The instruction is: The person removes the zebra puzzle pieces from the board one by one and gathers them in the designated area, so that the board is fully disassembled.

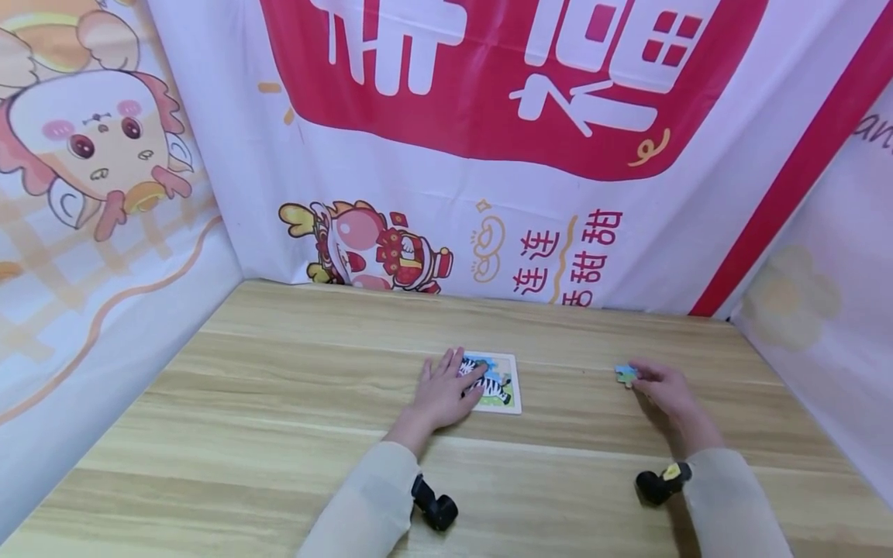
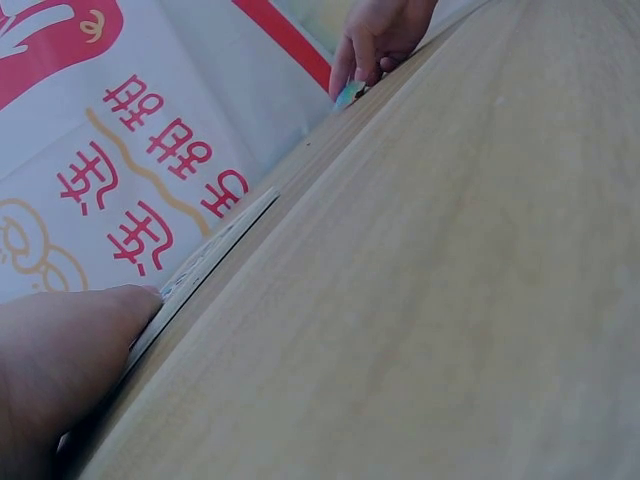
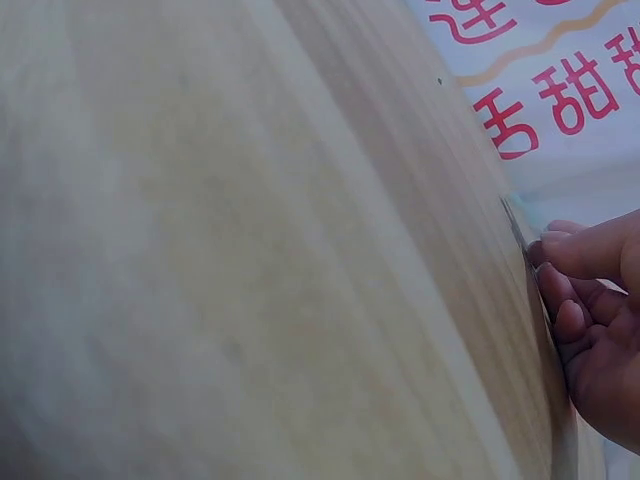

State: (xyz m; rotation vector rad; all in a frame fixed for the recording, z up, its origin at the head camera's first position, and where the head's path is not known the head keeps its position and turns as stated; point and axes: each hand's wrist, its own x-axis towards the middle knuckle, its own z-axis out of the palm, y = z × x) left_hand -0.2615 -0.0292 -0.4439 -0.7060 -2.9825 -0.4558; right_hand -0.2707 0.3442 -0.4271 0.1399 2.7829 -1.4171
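A small jigsaw puzzle (image 1: 497, 387) with a zebra picture and a pale frame lies flat on the table. Over its left part rests my left hand (image 1: 446, 394), fingers spread, hiding some of the picture. To the right, apart from the puzzle, my right hand (image 1: 666, 387) pinches a blue and green puzzle piece (image 1: 625, 375) between thumb and fingers, at or just above the tabletop. In the left wrist view the puzzle's edge shows beyond my left thumb (image 2: 130, 310). The right wrist view has the right fingers curled, with the piece mostly hidden.
The wood-grain table (image 1: 279, 434) runs to a printed white and red cloth (image 1: 446, 155) at the back. Cloth walls also stand at the left and right. Each forearm wears a black wrist camera (image 1: 438, 508) at the sleeve.
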